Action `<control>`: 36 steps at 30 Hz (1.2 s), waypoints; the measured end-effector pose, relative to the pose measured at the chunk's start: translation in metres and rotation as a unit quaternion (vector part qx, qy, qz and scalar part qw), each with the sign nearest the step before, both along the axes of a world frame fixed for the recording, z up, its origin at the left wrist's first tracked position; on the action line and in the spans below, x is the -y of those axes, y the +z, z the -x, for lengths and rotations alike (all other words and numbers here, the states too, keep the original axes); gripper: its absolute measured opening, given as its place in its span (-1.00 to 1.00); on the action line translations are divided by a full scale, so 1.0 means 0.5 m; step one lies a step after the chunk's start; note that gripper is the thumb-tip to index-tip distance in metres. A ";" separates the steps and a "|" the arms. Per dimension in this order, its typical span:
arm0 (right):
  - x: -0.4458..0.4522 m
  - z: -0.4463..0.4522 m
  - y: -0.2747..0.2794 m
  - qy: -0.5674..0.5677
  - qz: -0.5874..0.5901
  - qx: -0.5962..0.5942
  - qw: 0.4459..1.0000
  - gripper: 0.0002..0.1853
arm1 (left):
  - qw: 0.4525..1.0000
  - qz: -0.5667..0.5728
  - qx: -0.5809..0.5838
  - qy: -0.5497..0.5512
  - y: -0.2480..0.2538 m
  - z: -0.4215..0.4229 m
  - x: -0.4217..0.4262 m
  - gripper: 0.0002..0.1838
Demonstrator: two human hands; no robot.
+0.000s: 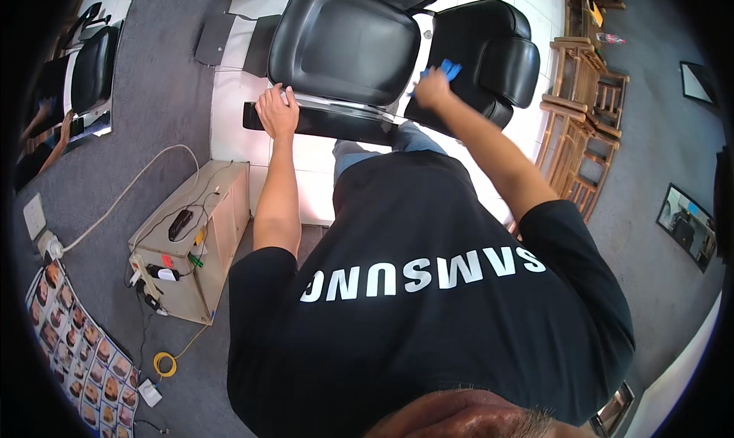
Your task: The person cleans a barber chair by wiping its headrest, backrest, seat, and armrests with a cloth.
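A black salon chair stands before me, with a padded seat [352, 44] on the left and a backrest [466, 37] to its right. My left hand [277, 113] rests on the near edge of the seat, beside the black armrest [329, 123]. Its fingers lie extended and the thumb is apart. Over the backrest, my right hand [433, 89] is closed on a blue cloth [450, 70], part of which sticks out past the fingers. A separate headrest pad [510, 71] sits at the backrest's right end.
Left of me is a wooden cabinet [229, 209] with cables and a black hair clipper [180, 224] on top. A mirror [76, 79] hangs on the left wall. Bamboo chairs [573, 147] line the right side. A yellow cable coil [164, 364] lies lower left.
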State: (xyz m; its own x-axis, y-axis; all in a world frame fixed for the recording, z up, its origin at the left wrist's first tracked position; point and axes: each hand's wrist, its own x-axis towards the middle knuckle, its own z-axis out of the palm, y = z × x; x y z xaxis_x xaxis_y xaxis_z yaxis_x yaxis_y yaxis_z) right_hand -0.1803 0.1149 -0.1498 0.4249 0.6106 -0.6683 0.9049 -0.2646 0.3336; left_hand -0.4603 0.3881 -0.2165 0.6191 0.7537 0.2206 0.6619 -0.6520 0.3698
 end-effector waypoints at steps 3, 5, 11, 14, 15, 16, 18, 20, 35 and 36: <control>0.036 0.079 -0.086 0.087 0.023 -0.140 0.986 -0.73 | 0.999 -0.017 0.028 0.004 -0.007 0.001 -0.004 -0.78; 0.026 0.053 -0.063 0.148 0.031 -0.143 0.978 -0.77 | 0.999 -0.018 0.032 0.006 -0.009 0.003 -0.003 -0.81; -0.100 -0.294 0.045 0.125 0.011 0.033 0.992 -0.80 | 1.000 0.000 0.023 0.008 -0.002 0.003 -0.001 -0.85; -0.135 -0.384 0.036 0.093 -0.076 0.128 0.985 -0.73 | 1.000 -0.006 0.025 0.010 -0.005 0.002 -0.002 -0.86; -0.139 -0.372 0.037 0.070 -0.087 0.135 0.985 -0.72 | 1.000 -0.009 0.026 0.010 -0.007 0.002 -0.003 -0.87; -0.139 -0.360 0.033 0.048 -0.099 0.142 0.984 -0.71 | 0.999 -0.013 0.028 0.010 -0.008 0.001 -0.003 -0.87; -0.096 -0.268 -0.027 0.088 -0.066 0.154 0.982 -0.73 | 1.000 -0.011 0.021 0.012 -0.007 0.002 -0.002 -0.87; -0.034 -0.160 -0.128 0.039 0.062 -0.028 0.997 -0.71 | 1.000 -0.010 0.019 0.016 -0.004 -0.002 -0.003 -0.87; -0.144 -0.437 -0.156 0.076 -0.080 0.139 0.984 -0.64 | 1.000 -0.014 0.019 0.017 0.004 -0.007 -0.002 -0.90; -0.130 -0.412 -0.181 0.081 -0.068 0.150 0.983 -0.56 | 1.000 -0.012 0.011 0.018 0.002 -0.007 -0.003 -0.90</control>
State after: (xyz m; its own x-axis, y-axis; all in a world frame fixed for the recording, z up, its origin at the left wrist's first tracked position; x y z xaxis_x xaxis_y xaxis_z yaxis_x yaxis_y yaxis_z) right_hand 0.0256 0.1801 -0.2402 0.4804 0.7616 -0.4349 0.8046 -0.1854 0.5641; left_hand -0.4570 0.3895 -0.2155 0.5871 0.7692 0.2522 0.6763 -0.6373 0.3694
